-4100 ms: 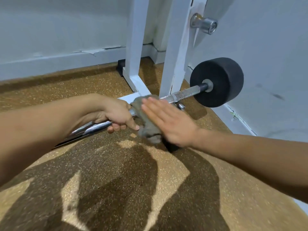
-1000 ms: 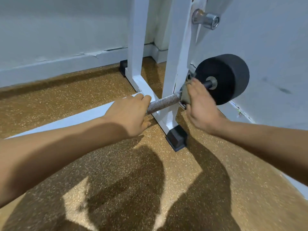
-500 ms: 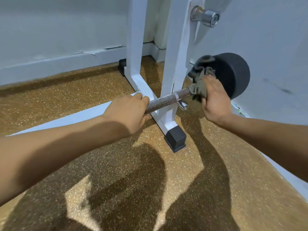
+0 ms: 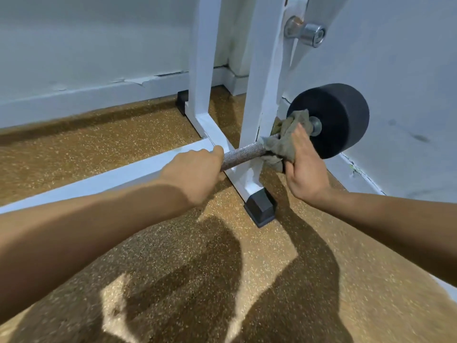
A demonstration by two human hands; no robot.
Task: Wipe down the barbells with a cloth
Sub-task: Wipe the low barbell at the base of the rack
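A barbell lies low across the floor, its knurled steel bar point(image 4: 243, 153) running up to a black round weight point(image 4: 338, 120) at the right end. My left hand point(image 4: 195, 173) grips the bar just left of the knurled stretch. A grey-green cloth point(image 4: 284, 142) is wrapped over the bar beside the weight. My right hand point(image 4: 305, 167) holds that cloth around the bar, thumb up toward the weight's hub. The bar's left part is hidden under my left arm.
A white metal rack stands behind the bar, with two uprights point(image 4: 265, 78), a floor rail point(image 4: 138, 169) and a black rubber foot point(image 4: 261, 210). A chrome peg point(image 4: 310, 33) sticks out of the right upright. White walls close in behind and to the right. Brown speckled floor point(image 4: 197, 268) lies in front.
My right hand has slid the cloth back down the bar from the face of the weight, toward the upright. My left hand keeps its grip in the same place.
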